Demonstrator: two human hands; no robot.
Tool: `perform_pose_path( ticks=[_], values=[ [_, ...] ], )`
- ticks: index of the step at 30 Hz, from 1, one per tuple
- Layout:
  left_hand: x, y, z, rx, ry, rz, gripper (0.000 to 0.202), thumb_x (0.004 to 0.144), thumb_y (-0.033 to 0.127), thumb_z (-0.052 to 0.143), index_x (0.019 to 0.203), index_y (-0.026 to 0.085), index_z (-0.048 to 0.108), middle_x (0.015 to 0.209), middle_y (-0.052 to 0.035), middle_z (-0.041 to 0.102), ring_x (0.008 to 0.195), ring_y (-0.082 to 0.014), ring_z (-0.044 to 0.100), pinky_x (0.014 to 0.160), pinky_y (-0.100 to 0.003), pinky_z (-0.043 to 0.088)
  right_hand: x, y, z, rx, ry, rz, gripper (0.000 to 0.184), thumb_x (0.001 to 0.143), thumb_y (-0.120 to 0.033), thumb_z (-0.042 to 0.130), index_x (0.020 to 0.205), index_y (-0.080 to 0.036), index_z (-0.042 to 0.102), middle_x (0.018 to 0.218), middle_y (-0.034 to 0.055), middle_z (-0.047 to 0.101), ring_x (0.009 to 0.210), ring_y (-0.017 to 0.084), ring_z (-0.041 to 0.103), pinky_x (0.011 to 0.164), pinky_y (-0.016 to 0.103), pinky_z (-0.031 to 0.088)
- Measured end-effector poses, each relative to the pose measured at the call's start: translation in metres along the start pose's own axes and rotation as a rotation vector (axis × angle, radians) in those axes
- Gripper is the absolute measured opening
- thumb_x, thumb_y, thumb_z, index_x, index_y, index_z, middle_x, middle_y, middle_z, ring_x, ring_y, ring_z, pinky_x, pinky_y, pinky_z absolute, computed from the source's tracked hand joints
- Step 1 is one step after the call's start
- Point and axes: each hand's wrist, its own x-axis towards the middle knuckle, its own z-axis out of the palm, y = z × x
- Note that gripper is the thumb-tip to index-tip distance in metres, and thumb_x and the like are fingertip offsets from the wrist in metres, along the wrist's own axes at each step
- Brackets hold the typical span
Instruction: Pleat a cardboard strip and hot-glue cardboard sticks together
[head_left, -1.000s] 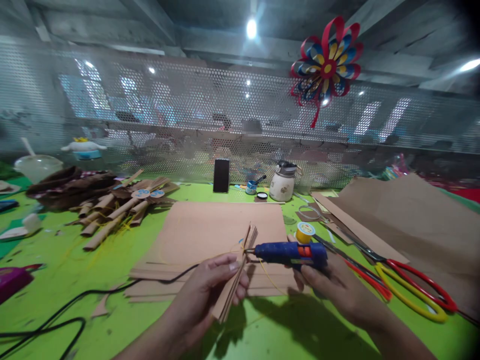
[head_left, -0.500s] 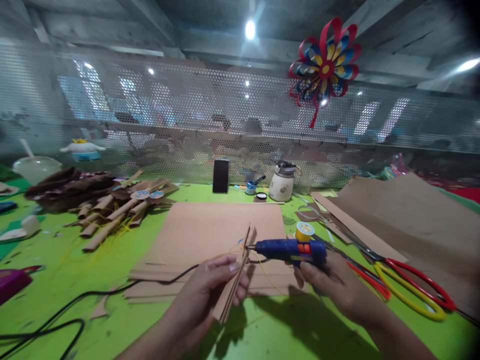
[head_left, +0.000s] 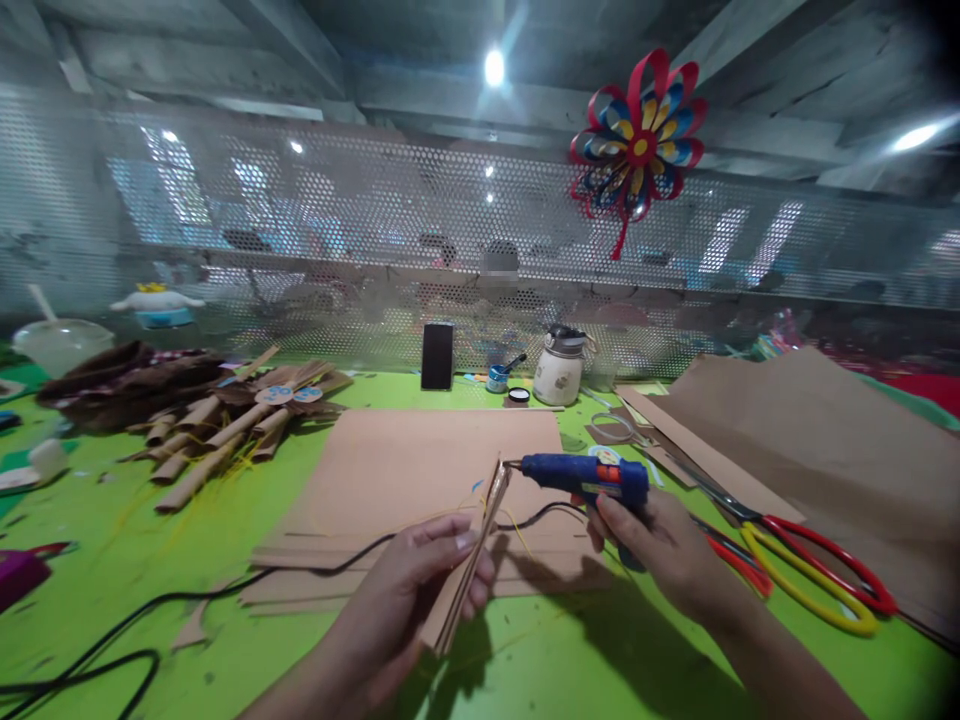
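Note:
My left hand (head_left: 431, 570) is closed on a narrow folded strip of brown paper (head_left: 454, 595), held tilted with its upper end pointing away from me. A blue glue gun (head_left: 577, 472) is gripped in my right hand (head_left: 652, 550), its nozzle at the strip's upper end. Shiny glue shows along the strip near that tip. Thin yellow string (head_left: 523, 540) hangs beside the strip. Beneath both hands lie stacked sheets of brown paper (head_left: 390, 460). The glue gun partly hides a round spool.
Scissors with red and yellow handles (head_left: 814, 585) lie at right beside large brown paper (head_left: 765, 430). Rolled paper pieces (head_left: 225, 430) are piled at left. A black cord (head_left: 217, 588) crosses the green table (head_left: 262, 670). A phone (head_left: 437, 357) and a white bottle (head_left: 559, 370) stand behind.
The glue gun's nozzle has moved up along the strip to its far end, and glue now glistens there. My left hand keeps its hold on the strip.

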Motion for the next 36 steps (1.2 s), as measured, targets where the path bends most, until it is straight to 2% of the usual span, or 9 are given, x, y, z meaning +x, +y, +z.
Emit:
perform_pose_path(
  ticks=[6, 13, 24, 31, 36],
  values=[
    [0.001, -0.001, -0.002, 0.017, 0.007, -0.005, 0.009, 0.077, 0.017, 0.064, 0.078, 0.008, 0.063, 0.065, -0.0079, 0.063, 0.049, -0.0095, 0.056, 0.048, -0.017, 0.042, 0.001, 0.002, 0.000, 0.018, 0.008, 0.018, 0.046, 0.093, -0.052, 0.041, 0.069, -0.015, 0.055, 0.065, 0.0023, 0.050, 0.060, 0.014, 0.046, 0.056, 0.027, 0.034],
    [0.002, -0.003, -0.005, 0.025, 0.008, 0.001, 0.009, 0.077, 0.017, 0.064, 0.076, 0.009, 0.061, 0.065, -0.0073, 0.063, 0.050, -0.0093, 0.056, 0.048, -0.017, 0.042, -0.001, -0.008, 0.002, -0.015, -0.017, -0.008, 0.046, 0.091, -0.054, 0.040, 0.069, -0.016, 0.053, 0.066, 0.0027, 0.049, 0.063, 0.015, 0.047, 0.057, 0.027, 0.036],
    [0.001, 0.000, -0.003, 0.046, 0.014, -0.009, 0.010, 0.078, 0.019, 0.063, 0.077, 0.009, 0.060, 0.065, -0.0076, 0.063, 0.049, -0.0088, 0.055, 0.047, -0.017, 0.041, 0.002, -0.002, 0.002, 0.082, 0.064, 0.033, 0.044, 0.092, -0.051, 0.042, 0.071, -0.015, 0.056, 0.068, 0.0041, 0.054, 0.065, 0.016, 0.051, 0.059, 0.028, 0.039],
    [0.002, -0.002, -0.003, 0.048, 0.007, -0.017, 0.009, 0.079, 0.018, 0.062, 0.077, 0.009, 0.060, 0.065, -0.0076, 0.063, 0.048, -0.0087, 0.055, 0.047, -0.017, 0.041, 0.001, -0.009, 0.003, 0.025, 0.027, -0.001, 0.048, 0.092, -0.053, 0.041, 0.067, -0.015, 0.057, 0.064, 0.0032, 0.051, 0.061, 0.015, 0.047, 0.057, 0.027, 0.036],
    [-0.001, -0.001, -0.003, 0.054, 0.013, -0.022, 0.009, 0.079, 0.018, 0.062, 0.078, 0.009, 0.060, 0.066, -0.0076, 0.063, 0.049, -0.0084, 0.055, 0.046, -0.016, 0.040, 0.001, -0.004, 0.003, 0.024, 0.030, 0.048, 0.047, 0.092, -0.052, 0.041, 0.069, -0.015, 0.056, 0.066, 0.0039, 0.053, 0.062, 0.015, 0.048, 0.057, 0.027, 0.037]
  ],
)
